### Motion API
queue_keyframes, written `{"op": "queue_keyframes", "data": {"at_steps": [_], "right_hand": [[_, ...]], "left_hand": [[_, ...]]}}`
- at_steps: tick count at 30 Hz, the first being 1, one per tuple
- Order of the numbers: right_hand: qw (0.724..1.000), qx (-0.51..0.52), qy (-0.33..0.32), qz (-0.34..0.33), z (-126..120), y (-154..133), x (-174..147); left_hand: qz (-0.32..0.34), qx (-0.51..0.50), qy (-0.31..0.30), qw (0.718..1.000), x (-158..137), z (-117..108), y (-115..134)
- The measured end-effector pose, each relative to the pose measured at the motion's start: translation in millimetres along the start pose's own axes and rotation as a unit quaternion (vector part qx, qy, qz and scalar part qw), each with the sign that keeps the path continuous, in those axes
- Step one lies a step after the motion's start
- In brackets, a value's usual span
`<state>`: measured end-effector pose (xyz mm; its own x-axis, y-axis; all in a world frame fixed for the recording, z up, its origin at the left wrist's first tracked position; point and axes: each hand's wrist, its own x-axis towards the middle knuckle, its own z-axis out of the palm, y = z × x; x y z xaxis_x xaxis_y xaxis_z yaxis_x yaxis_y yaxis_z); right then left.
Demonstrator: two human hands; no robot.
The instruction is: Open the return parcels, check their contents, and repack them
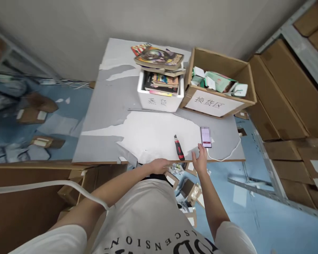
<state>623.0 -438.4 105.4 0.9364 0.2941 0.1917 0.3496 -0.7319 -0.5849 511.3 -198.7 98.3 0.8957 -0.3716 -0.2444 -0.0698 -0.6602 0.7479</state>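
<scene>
My left hand is just off the front edge of the table, close to my waist. Its fingers point to the right, loosely stretched, and I see nothing in them. At the same edge, my right hand is open with thumb and fingers apart. Its fingertips are beside the lower end of a phone, which lies screen up on the table. A white charging cable runs from the phone to the right. Between my hands, nearer the right one, a red and black utility knife lies on the tabletop.
On the worn table, a white bin holds books and magazines. Beside it, an open cardboard box contains small green and white boxes. Shelved cartons stand right; boxes and packaging litter the blue floor.
</scene>
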Motion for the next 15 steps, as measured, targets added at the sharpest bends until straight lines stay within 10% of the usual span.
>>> {"op": "queue_keyframes", "data": {"at_steps": [8,15], "right_hand": [[0.971,0.103,-0.178,-0.12,73,-78,52],[0.875,0.086,-0.364,-0.307,136,-185,50]], "left_hand": [[-0.205,-0.068,0.227,0.95,-100,-60,-60],[-0.344,-0.172,0.395,0.835,-225,-33,-72]]}}
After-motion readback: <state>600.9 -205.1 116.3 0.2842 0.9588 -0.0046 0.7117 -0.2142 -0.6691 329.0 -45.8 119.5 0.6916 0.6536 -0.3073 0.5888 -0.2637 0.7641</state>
